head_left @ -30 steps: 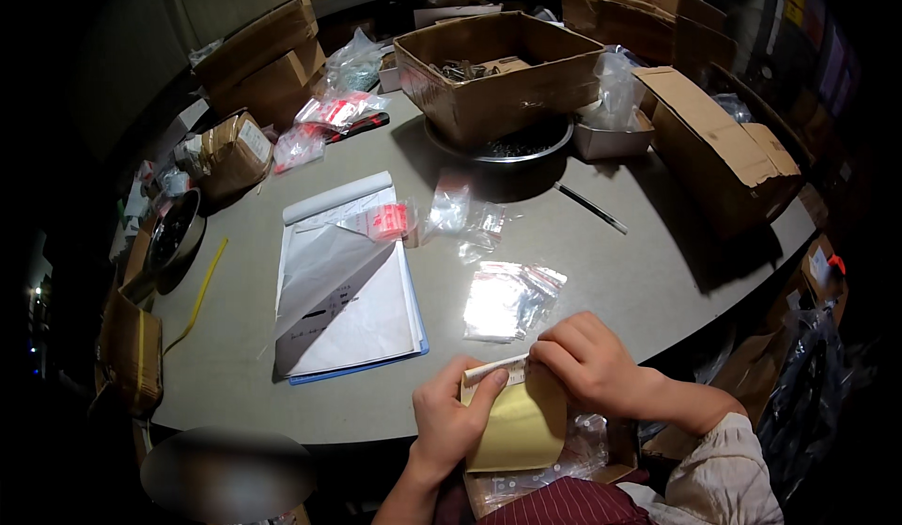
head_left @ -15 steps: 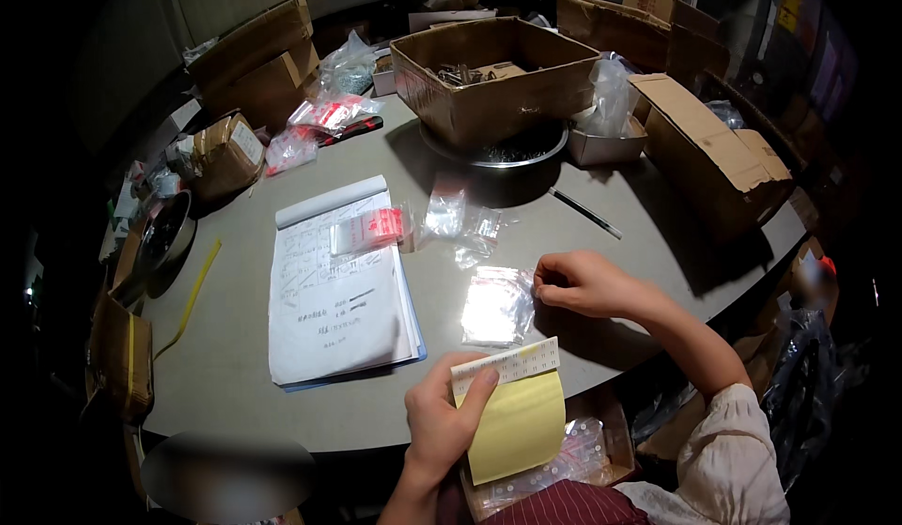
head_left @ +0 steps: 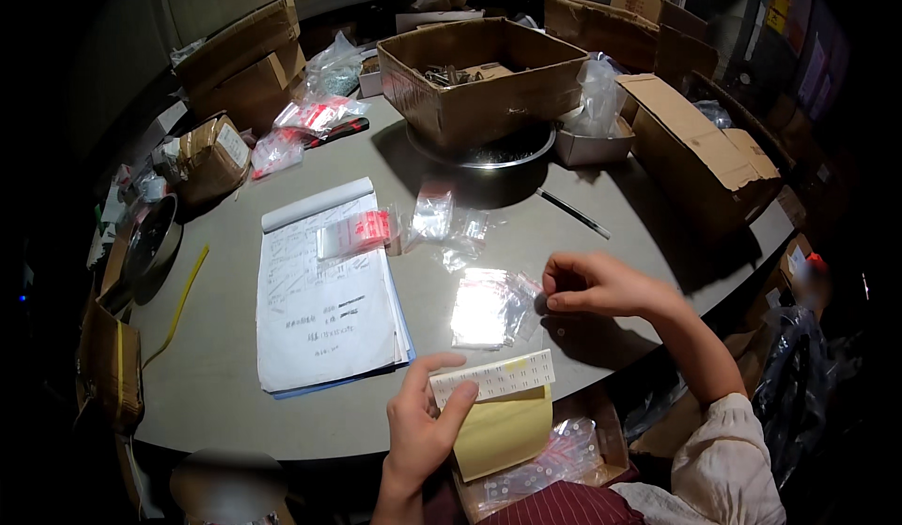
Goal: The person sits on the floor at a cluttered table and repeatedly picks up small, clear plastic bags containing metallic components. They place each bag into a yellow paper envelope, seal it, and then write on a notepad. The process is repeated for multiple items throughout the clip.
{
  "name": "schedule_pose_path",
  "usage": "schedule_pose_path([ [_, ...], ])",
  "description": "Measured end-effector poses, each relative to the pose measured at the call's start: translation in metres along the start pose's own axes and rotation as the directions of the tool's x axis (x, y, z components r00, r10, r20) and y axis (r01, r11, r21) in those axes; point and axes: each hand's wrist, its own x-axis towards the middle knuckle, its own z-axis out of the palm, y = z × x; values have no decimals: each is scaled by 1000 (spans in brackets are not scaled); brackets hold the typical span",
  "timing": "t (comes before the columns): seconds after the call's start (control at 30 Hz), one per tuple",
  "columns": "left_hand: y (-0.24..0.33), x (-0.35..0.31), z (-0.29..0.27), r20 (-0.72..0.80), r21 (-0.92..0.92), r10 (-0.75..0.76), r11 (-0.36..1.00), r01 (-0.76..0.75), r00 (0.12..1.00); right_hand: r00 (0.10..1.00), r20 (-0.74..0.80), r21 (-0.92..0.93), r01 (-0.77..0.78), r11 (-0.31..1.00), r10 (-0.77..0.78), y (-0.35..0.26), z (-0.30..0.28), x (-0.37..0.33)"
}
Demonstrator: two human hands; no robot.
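My left hand [head_left: 423, 422] grips a white sheet of small printed labels [head_left: 498, 377], with the thumb on top and some fingers behind. Yellow backing paper [head_left: 503, 431] hangs curled below the labels. My right hand [head_left: 597, 285] is at the right edge of a stack of clear zip bags [head_left: 484, 309] lying on the table. Its thumb and forefinger are drawn together, and anything between them is too small or hidden to make out. Under my forearms, an open cardboard box [head_left: 606, 417] holds more clear bags [head_left: 545, 459] with small white dots.
Left of the bags lies a pad of papers [head_left: 319, 337] with a red-marked bag pack [head_left: 362, 234] on it. Loose clear bags [head_left: 434, 213] and a pen [head_left: 573, 213] lie farther back. A large carton [head_left: 479, 83] sits on a metal bowl [head_left: 507, 156]. A yellow strap [head_left: 178, 304] lies left.
My left hand has lowered slightly and moved left, tilting the label sheet flatter. My right hand has shifted slightly right, and the bag stack looks more fanned toward it.
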Motion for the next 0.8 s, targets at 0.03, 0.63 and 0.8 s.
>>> schedule_pose_path([
  [0.03, 1, 0, 1, -11, -37, 3, 999, -3, 1000, 1000, -1, 7, 22, 1000, -22, 2, 3, 3],
  [0.63, 16, -20, -24, -166, -333, -107, 942, 46, 980, 941, -333, -489, -111, 865, -67, 14, 13, -29],
  [0.8, 15, -20, -37, -224, -280, -50, 960, -15, 973, 984, -166, -346, 11, 938, -72, 1, 39, -74],
])
